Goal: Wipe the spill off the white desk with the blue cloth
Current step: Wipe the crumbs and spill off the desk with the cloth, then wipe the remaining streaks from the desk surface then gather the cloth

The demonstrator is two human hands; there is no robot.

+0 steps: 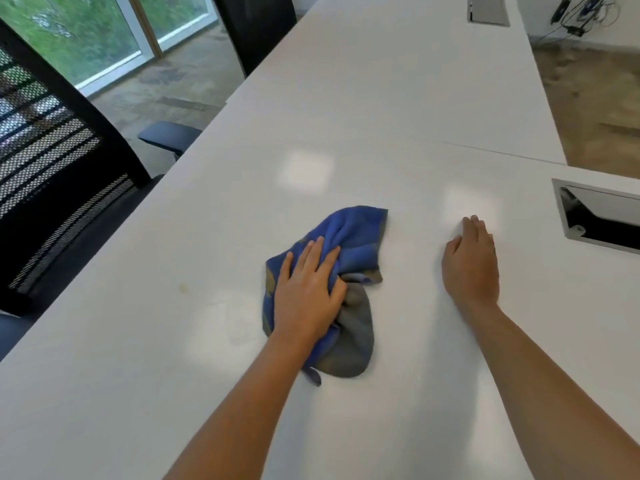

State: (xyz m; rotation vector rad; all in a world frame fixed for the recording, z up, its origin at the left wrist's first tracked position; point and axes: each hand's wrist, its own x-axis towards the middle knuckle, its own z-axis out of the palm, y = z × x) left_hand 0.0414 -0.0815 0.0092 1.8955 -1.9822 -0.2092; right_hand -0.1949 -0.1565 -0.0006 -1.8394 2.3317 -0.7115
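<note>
A crumpled blue cloth (353,237) with grey and olive patches lies on the white desk (381,109), near its middle. My left hand (306,292) presses flat on the cloth's left part, fingers spread forward, thumb tucked into the folds. My right hand (472,261) rests palm down on the bare desk to the right of the cloth, apart from it and holding nothing. A faint yellowish stain (183,287) and a pale smeared patch (235,323) show on the desk left of the cloth.
A black mesh office chair (59,188) stands at the desk's left edge, a second black chair (256,29) farther back. An open cable hatch (599,216) is set in the desk at right, another (486,8) at the far end. Cables (578,12) lie on the floor.
</note>
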